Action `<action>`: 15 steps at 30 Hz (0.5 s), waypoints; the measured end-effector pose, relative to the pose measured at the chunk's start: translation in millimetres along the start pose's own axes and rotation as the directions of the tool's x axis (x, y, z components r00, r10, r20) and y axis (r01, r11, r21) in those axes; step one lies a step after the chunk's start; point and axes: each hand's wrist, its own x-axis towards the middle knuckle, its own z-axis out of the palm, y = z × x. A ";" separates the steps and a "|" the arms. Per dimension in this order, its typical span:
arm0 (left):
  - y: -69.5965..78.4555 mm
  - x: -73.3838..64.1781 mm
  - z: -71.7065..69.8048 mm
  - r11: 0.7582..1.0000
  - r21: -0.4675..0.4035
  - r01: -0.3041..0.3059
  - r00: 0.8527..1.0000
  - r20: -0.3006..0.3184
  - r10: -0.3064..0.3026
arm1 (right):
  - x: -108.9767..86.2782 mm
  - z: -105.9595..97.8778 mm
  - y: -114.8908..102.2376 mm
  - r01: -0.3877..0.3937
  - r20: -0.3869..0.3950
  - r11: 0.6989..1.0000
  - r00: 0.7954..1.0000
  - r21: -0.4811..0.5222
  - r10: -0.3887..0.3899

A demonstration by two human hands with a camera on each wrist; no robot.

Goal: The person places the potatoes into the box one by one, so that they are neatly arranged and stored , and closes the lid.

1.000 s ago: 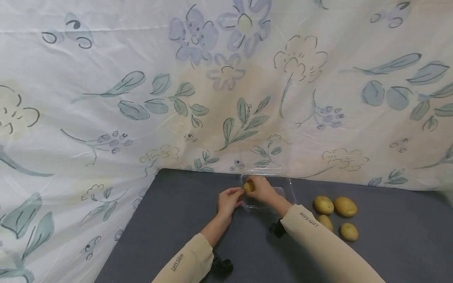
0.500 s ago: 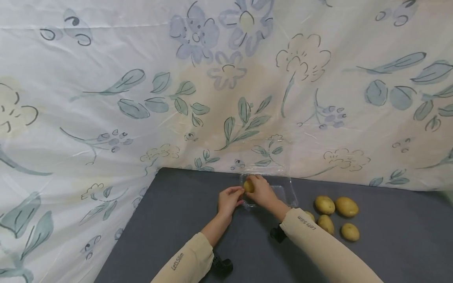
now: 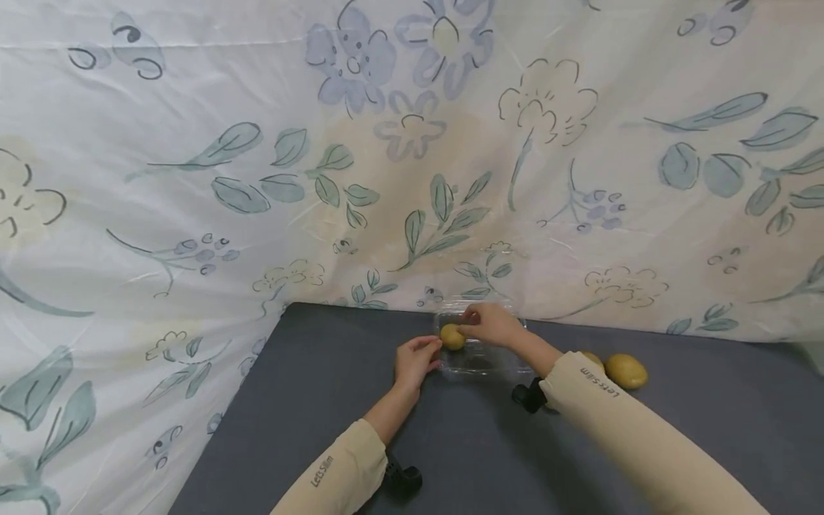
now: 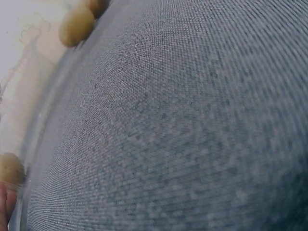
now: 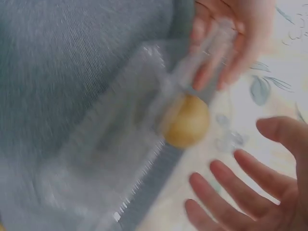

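Observation:
A yellow potato (image 3: 453, 337) sits at the left end of a see-through plastic container (image 3: 486, 363) by the table's far edge. My left hand (image 3: 413, 366) pinches the container's left edge, thumb and fingers on the rim. Just right of the potato is my right hand (image 3: 494, 326). The right wrist view shows that right hand (image 5: 250, 197) with fingers spread and extended, apart from the potato (image 5: 187, 122) and holding nothing. In the left wrist view, only fingertips of the left hand (image 4: 6, 204) show, beside the potato (image 4: 10, 169).
On the right of the dark grey table (image 3: 322, 400) lie loose potatoes (image 3: 626, 372), partly hidden behind the right sleeve (image 3: 618, 422). A flower-printed cloth (image 3: 386, 143) hangs directly behind the table. Each wrist carries a black camera (image 3: 529, 395).
My right hand has let go of the potato and moved right, its sleeve now covering more of the loose potatoes. The left hand keeps its hold on the container.

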 end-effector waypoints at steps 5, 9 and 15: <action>7.0 -5.1 0.1 1.000 0.006 -0.012 1.000 -0.005 0.012 | -6.7 -18.9 1.9 0.053 0.090 0.999 0.995 -0.009 -0.052; -3.6 3.8 0.4 1.000 -0.009 -0.008 1.000 -0.016 0.008 | -13.3 -27.2 3.3 0.052 0.176 0.998 0.983 0.023 -0.056; -12.2 7.6 2.0 1.000 0.000 -0.003 0.999 -0.034 0.003 | -26.7 -37.2 4.6 0.053 0.275 0.997 0.959 0.051 -0.065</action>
